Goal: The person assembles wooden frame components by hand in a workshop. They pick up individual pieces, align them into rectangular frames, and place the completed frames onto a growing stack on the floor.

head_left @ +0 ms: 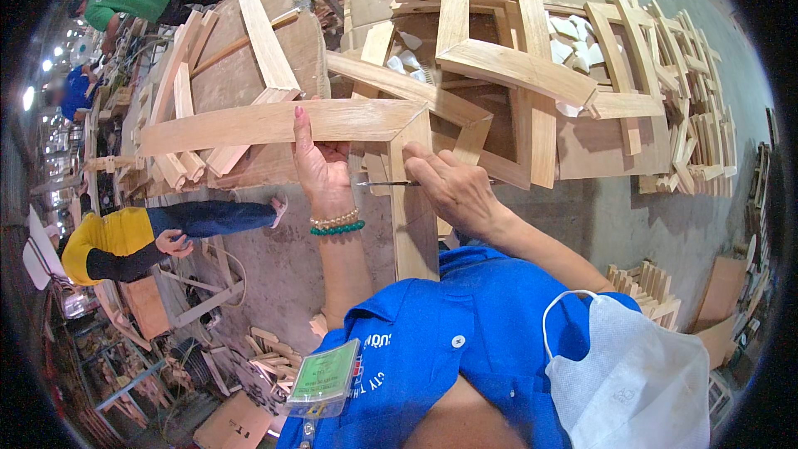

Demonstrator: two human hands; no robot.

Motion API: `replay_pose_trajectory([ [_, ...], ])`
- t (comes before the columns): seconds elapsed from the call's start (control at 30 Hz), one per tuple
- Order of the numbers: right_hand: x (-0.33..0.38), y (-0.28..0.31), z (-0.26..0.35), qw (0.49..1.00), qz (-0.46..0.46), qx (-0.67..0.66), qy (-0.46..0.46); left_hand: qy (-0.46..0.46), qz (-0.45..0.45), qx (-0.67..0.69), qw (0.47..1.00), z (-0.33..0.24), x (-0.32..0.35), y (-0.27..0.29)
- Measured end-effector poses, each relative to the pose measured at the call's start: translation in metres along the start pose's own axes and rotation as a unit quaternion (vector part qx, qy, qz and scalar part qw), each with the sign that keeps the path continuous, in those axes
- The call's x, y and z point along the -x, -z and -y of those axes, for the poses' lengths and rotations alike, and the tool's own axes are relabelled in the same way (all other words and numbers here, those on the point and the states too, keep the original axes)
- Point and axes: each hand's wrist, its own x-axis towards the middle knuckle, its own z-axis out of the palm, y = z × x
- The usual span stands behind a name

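The left hand (326,170) grips an L-shaped wooden frame (274,125), its thumb lying up the near face of the long board while the other fingers curl behind the lower edge. The frame's 2 boards meet at a mitred corner to the right of the left fingers and just beside the right ones; its second board runs down from there toward the wearer's chest. The fingers of the right hand (453,187) are closed around a thin pointed metal tool (388,184), whose tip points left across the second board toward the left wrist. Whether the right fingertips also press on the wood cannot be told.

Below the left fingers, 2 bead bracelets (337,229), 1 pale and 1 green, circle the wrist. Beyond both sets of fingers, more wooden frames (515,71) lie on a cardboard-covered tabletop (598,154), with white scraps (573,41) among them. Farther right of the right fingers stands a dense stack of frames (686,100). Well apart to the left of the left fingers is a person in a yellow top (108,241).
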Motion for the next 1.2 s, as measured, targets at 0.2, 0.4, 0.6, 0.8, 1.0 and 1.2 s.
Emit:
replay_pose_trajectory([
  [0.2, 0.009, 0.024, -0.014, 0.988, -0.056, -0.097, -0.102, 0.043, 0.083, 0.002, 0.996, -0.01, 0.011, -0.019],
  [0.4, 0.017, 0.08, -0.046, 0.97, -0.157, -0.113, -0.148, -0.1, 0.185, -0.173, 0.962, -0.026, 0.012, -0.066],
  [0.6, 0.042, 0.154, -0.041, 0.952, -0.23, -0.089, -0.179, -0.028, 0.421, -0.526, 0.738, -0.011, 0.007, -0.113],
  [0.8, 0.068, 0.195, -0.036, 0.943, -0.234, 0.19, -0.144, -0.178, 0.554, -0.737, 0.344, 0.034, 0.062, -0.175],
  [1.0, 0.139, 0.188, -0.065, 0.949, -0.011, 0.23, -0.214, -0.292, 0.643, -0.684, 0.182, 0.065, 0.069, -0.184],
  [1.2, 0.177, 0.19, -0.026, 0.95, 0.011, 0.191, -0.247, -0.293, 0.706, -0.64, 0.08, 0.078, 0.118, -0.215],
])
